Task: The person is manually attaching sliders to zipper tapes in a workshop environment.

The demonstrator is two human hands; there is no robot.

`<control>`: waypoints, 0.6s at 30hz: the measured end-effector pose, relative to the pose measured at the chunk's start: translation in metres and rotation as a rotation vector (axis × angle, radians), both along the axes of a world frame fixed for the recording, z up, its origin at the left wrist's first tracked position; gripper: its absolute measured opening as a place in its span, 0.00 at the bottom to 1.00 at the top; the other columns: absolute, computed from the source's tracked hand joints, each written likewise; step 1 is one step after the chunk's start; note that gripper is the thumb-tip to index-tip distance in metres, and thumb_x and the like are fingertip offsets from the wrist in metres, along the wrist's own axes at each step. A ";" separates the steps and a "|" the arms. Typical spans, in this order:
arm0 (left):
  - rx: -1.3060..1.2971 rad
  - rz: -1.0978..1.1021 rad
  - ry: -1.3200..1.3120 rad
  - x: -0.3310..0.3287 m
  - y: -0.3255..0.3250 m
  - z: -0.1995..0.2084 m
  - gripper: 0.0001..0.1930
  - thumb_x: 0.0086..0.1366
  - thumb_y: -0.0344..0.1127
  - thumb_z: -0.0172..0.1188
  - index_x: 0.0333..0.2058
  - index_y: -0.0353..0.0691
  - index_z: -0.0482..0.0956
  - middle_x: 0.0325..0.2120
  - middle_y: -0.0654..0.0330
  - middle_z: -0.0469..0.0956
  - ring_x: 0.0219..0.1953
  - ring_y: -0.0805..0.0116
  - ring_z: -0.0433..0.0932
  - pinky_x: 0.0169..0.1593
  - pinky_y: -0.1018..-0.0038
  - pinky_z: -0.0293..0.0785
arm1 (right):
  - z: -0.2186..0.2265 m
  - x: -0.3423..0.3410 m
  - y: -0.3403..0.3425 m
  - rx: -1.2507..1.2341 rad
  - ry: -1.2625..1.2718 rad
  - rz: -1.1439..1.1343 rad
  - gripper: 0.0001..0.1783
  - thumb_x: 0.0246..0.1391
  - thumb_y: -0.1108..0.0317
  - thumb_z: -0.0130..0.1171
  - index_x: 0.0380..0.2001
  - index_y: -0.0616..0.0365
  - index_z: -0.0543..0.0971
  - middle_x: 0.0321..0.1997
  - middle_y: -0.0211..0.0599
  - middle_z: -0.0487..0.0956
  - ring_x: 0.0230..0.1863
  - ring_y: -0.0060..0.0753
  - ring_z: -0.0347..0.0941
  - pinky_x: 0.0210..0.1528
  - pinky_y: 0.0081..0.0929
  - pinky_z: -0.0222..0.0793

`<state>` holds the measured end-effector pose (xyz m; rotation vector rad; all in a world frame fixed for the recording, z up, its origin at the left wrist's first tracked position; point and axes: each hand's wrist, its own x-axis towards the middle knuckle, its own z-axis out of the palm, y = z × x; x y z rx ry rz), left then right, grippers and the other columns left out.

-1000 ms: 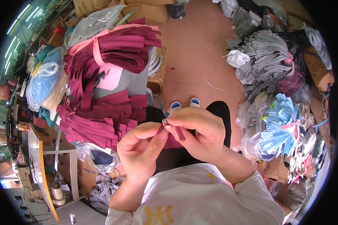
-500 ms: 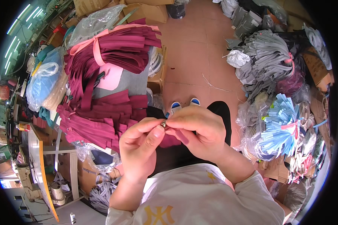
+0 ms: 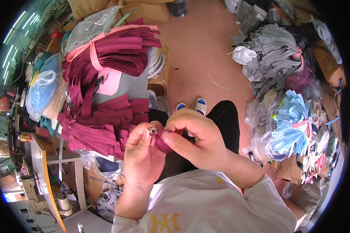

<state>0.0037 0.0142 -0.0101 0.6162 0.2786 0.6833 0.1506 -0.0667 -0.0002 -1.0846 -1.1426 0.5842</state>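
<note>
In front of my lap, my left hand [image 3: 139, 149] pinches a small shiny metal piece [image 3: 153, 131], which looks like a zipper slider. A maroon fabric strip [image 3: 164, 145] runs from beside it to my right hand [image 3: 196, 138], whose thumb and forefinger press on the strip. Part of the strip hangs down over my left palm, and its other end is hidden. To the left of my hands, a loose fan of maroon strips [image 3: 105, 126] lies on the work surface. Behind it sits a thick maroon bundle [image 3: 116, 50] tied with a pink band [image 3: 94, 54].
At right, grey strip bundles [image 3: 276, 50] and a light blue bundle [image 3: 291, 124] lie among plastic bags. Cardboard boxes [image 3: 146, 15] and a dark bucket [image 3: 177, 8] stand at the back. A wooden-edged table [image 3: 46, 182] is at lower left. Reddish floor [image 3: 202, 50] runs between the piles.
My hands have shifted slightly left and turned. The metal piece is now upright at my left fingertips, and my right fingers have moved off it onto the maroon strip, which shows more.
</note>
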 end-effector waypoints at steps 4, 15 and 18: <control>-0.006 -0.004 -0.024 0.000 0.001 -0.001 0.10 0.72 0.34 0.56 0.47 0.38 0.80 0.45 0.60 0.76 0.48 0.68 0.77 0.56 0.68 0.73 | 0.001 -0.004 0.004 0.040 -0.051 -0.061 0.06 0.54 0.76 0.65 0.34 0.63 0.77 0.31 0.38 0.77 0.31 0.32 0.76 0.34 0.27 0.70; -0.040 0.020 0.006 0.003 -0.004 0.004 0.06 0.71 0.29 0.54 0.44 0.38 0.77 0.41 0.61 0.73 0.46 0.68 0.73 0.54 0.70 0.70 | 0.000 0.000 0.006 0.086 -0.156 -0.110 0.06 0.51 0.73 0.63 0.29 0.62 0.75 0.27 0.40 0.74 0.29 0.41 0.71 0.33 0.35 0.66; -0.065 0.012 -0.001 0.003 -0.005 0.005 0.05 0.70 0.25 0.54 0.42 0.36 0.77 0.40 0.61 0.72 0.44 0.70 0.74 0.52 0.73 0.71 | 0.003 0.005 0.005 0.072 -0.212 -0.055 0.06 0.49 0.79 0.65 0.30 0.63 0.77 0.29 0.37 0.77 0.29 0.36 0.73 0.32 0.29 0.66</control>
